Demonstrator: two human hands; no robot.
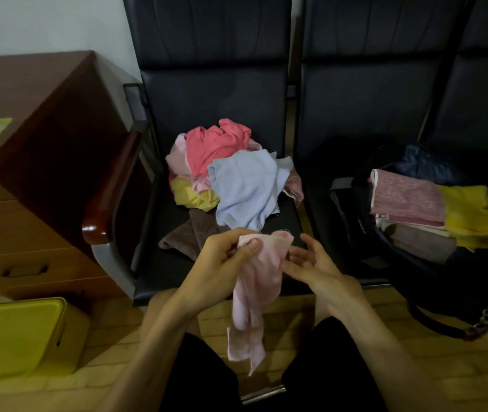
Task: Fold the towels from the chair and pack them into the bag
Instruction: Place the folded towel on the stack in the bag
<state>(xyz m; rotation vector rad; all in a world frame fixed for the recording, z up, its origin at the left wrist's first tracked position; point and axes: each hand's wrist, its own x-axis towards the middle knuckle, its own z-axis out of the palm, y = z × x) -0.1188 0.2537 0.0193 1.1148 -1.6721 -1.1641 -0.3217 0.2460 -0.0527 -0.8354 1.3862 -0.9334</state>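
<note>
Left hand (222,260): centre of frame, thumb and fingers pinching the top of a pale pink towel (251,295), which hangs down crumpled.
Right hand (314,263): just right of it, fingers spread, fingertips at the towel's edge.
Pile (230,173): unfolded towels in pink, blue, yellow and brown, on the black chair (207,90) seat above the hands.
Bag (355,221): right of frame, black, open, with a folded pink towel (406,197) and a yellow towel (471,215) inside.

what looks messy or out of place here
The yellow towel in the bag looks bunched, jutting past the flat folded pink towels. On the chair, a brown towel sprawls from under the heap toward the seat's front. The left hand grips a crumpled pink towel.
</note>
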